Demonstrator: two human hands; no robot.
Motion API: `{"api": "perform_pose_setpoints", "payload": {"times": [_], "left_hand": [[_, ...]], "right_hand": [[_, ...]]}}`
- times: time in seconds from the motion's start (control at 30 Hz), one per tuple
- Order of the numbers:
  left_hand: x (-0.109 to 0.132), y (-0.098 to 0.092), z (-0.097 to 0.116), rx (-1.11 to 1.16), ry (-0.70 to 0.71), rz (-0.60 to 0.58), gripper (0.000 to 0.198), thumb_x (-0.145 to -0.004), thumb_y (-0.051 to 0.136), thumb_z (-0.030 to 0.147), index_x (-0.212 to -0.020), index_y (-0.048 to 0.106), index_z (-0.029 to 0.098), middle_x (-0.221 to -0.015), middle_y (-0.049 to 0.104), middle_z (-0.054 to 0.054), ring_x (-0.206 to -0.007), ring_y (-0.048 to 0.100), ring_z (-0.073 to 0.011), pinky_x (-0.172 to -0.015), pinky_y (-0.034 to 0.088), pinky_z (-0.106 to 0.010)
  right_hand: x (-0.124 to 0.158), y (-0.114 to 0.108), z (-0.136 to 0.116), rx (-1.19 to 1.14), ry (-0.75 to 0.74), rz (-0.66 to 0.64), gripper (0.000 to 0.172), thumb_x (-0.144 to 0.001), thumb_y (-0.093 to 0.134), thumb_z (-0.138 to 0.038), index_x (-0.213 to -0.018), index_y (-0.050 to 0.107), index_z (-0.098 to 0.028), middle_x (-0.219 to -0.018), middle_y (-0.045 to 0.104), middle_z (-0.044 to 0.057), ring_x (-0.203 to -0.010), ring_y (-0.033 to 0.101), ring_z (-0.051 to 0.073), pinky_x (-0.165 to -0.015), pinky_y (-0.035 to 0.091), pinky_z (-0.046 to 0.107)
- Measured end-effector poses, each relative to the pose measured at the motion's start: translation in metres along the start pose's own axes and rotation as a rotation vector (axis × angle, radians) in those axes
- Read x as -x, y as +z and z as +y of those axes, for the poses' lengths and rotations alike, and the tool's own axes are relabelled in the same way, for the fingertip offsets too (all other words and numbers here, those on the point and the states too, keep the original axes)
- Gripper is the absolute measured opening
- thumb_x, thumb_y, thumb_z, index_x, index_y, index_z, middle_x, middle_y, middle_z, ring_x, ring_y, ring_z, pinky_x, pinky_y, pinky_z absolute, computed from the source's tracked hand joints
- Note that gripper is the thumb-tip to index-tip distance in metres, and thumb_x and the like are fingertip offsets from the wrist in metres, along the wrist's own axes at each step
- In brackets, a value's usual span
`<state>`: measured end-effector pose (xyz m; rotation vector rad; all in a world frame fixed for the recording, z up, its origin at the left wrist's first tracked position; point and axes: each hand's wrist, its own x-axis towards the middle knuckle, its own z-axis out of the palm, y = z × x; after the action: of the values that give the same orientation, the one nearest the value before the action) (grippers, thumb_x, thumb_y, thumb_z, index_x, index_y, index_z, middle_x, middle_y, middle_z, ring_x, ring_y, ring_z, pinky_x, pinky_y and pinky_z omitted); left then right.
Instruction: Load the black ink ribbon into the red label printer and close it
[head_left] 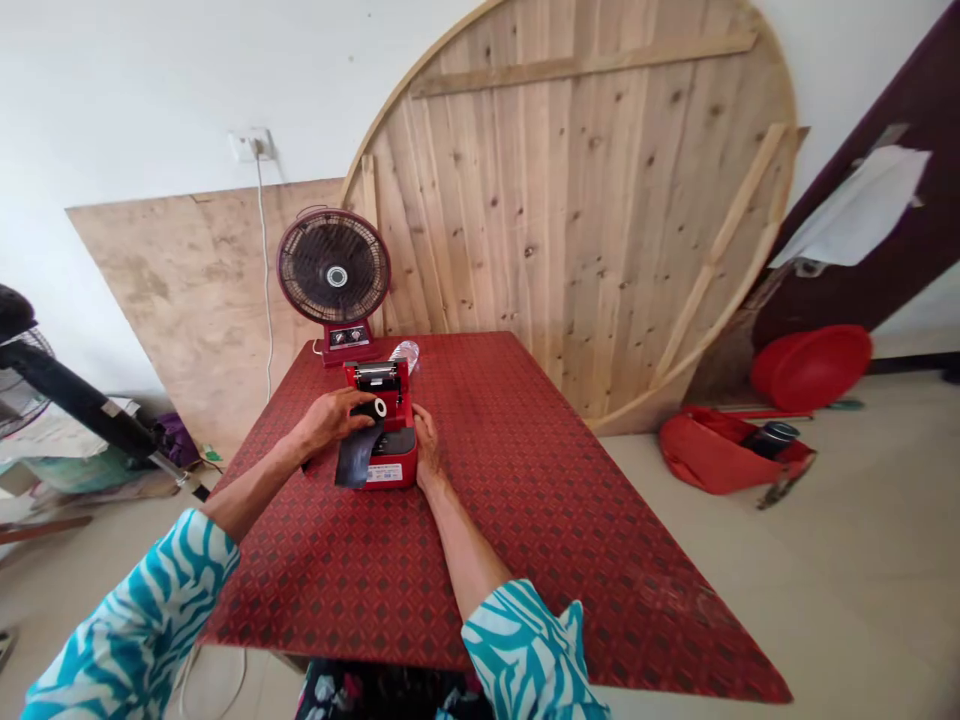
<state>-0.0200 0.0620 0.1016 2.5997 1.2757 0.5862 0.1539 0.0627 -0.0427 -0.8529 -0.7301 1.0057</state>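
A red label printer [405, 470] stands on the patterned red table with its lid tipped up at the back. My left hand [334, 418] pinches a black ribbon roll [367, 411] with a white core over the printer's left half. From the roll a strip of black film [355, 460] hangs loose past the printer's front left corner. My right hand [427, 448] grips the printer's right side, fingers along its wall. Part of the printer's inside is hidden behind my left hand and the roll.
Behind the printer are a maroon fan [334, 275] and a clear plastic bottle [406, 354]. A large round wooden board [570, 200] leans on the wall. To the right, a red bag [705, 455] and a red basin [814, 367] are on the floor. The table [525, 500] narrows toward the wall.
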Motion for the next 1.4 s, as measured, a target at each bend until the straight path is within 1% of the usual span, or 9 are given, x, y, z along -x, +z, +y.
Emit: {"api": "perform_pose_setpoints", "payload": {"times": [0.3, 0.47, 0.6, 0.67, 0.77, 0.83, 1.0, 1.17, 1.4], "left_hand": [[-0.042, 0.02, 0.005, -0.366, -0.08, -0.315, 0.034, -0.084, 0.064, 0.027, -0.117, 0.069, 0.027, -0.118, 0.072, -0.007, -0.107, 0.067, -0.025, -0.086, 0.05, -0.029], [-0.063, 0.031, 0.002, -0.379, -0.082, -0.47, 0.027, -0.077, 0.066, 0.023, -0.104, 0.073, 0.025, -0.103, 0.076, -0.006, -0.096, 0.07, -0.024, -0.076, 0.05, -0.026], [-0.065, 0.026, 0.0, -0.306, -0.031, -0.526, 0.021, -0.078, 0.065, 0.024, -0.096, 0.074, 0.023, -0.093, 0.077, -0.002, -0.086, 0.07, -0.0195, -0.072, 0.049, -0.022], [-0.053, 0.018, 0.002, -0.178, 0.004, -0.442, 0.023, -0.083, 0.059, 0.03, -0.099, 0.074, 0.023, -0.097, 0.077, -0.002, -0.087, 0.07, -0.0188, -0.076, 0.05, -0.023], [-0.018, 0.004, 0.007, 0.034, -0.018, -0.111, 0.038, -0.091, 0.049, 0.044, -0.11, 0.072, 0.023, -0.11, 0.074, -0.005, -0.098, 0.069, -0.0219, -0.086, 0.051, -0.029], [0.008, -0.002, 0.012, 0.086, -0.033, 0.005, 0.044, -0.092, 0.047, 0.052, -0.115, 0.071, 0.023, -0.11, 0.074, -0.006, -0.098, 0.068, -0.0229, -0.085, 0.052, -0.031], [0.04, 0.006, 0.018, 0.1, 0.071, 0.088, 0.042, -0.087, 0.059, 0.051, -0.115, 0.069, 0.021, -0.109, 0.073, -0.008, -0.094, 0.069, -0.0222, -0.083, 0.054, -0.033], [0.039, 0.021, 0.014, 0.005, 0.217, 0.159, 0.04, -0.086, 0.064, 0.049, -0.113, 0.069, 0.02, -0.102, 0.074, -0.01, -0.093, 0.07, -0.0235, -0.087, 0.054, -0.038], [0.042, 0.032, 0.012, -0.033, 0.304, 0.246, 0.023, -0.09, 0.063, 0.039, -0.102, 0.072, 0.022, -0.098, 0.075, -0.008, -0.094, 0.07, -0.0211, -0.084, 0.053, -0.035]], "right_hand": [[0.0, 0.005, 0.004, -0.031, -0.005, 0.013, 0.036, -0.08, 0.058, -0.045, -0.108, 0.069, -0.026, -0.106, 0.071, 0.0, -0.104, 0.059, 0.019, -0.092, 0.047, 0.032], [0.0, 0.006, -0.001, -0.02, 0.01, 0.008, 0.034, -0.081, 0.056, -0.043, -0.108, 0.069, -0.026, -0.111, 0.069, 0.001, -0.109, 0.058, 0.019, -0.098, 0.043, 0.033], [0.001, 0.007, -0.003, -0.033, 0.025, 0.0, 0.035, -0.081, 0.056, -0.043, -0.109, 0.069, -0.026, -0.113, 0.069, 0.001, -0.11, 0.057, 0.02, -0.099, 0.042, 0.034], [0.002, 0.006, -0.004, -0.03, 0.021, -0.009, 0.036, -0.082, 0.055, -0.043, -0.111, 0.068, -0.026, -0.113, 0.069, 0.001, -0.111, 0.057, 0.02, -0.1, 0.042, 0.034], [0.002, 0.005, -0.005, 0.002, 0.017, -0.028, 0.037, -0.083, 0.054, -0.044, -0.112, 0.067, -0.027, -0.115, 0.068, 0.001, -0.114, 0.056, 0.02, -0.102, 0.041, 0.035], [0.002, 0.005, -0.005, 0.029, 0.01, -0.033, 0.036, -0.084, 0.053, -0.045, -0.112, 0.066, -0.026, -0.116, 0.068, 0.001, -0.116, 0.055, 0.021, -0.103, 0.04, 0.036], [0.001, 0.003, -0.003, 0.048, 0.001, -0.019, 0.036, -0.084, 0.053, -0.045, -0.111, 0.067, -0.026, -0.116, 0.068, 0.002, -0.114, 0.057, 0.021, -0.102, 0.042, 0.037], [-0.001, 0.002, 0.001, 0.017, 0.003, -0.03, 0.036, -0.083, 0.055, -0.046, -0.111, 0.067, -0.027, -0.11, 0.071, 0.001, -0.11, 0.059, 0.02, -0.098, 0.045, 0.035], [0.0, 0.002, 0.002, 0.032, -0.011, -0.03, 0.036, -0.084, 0.053, -0.046, -0.111, 0.067, -0.026, -0.114, 0.069, 0.001, -0.112, 0.059, 0.02, -0.099, 0.045, 0.035]]}}
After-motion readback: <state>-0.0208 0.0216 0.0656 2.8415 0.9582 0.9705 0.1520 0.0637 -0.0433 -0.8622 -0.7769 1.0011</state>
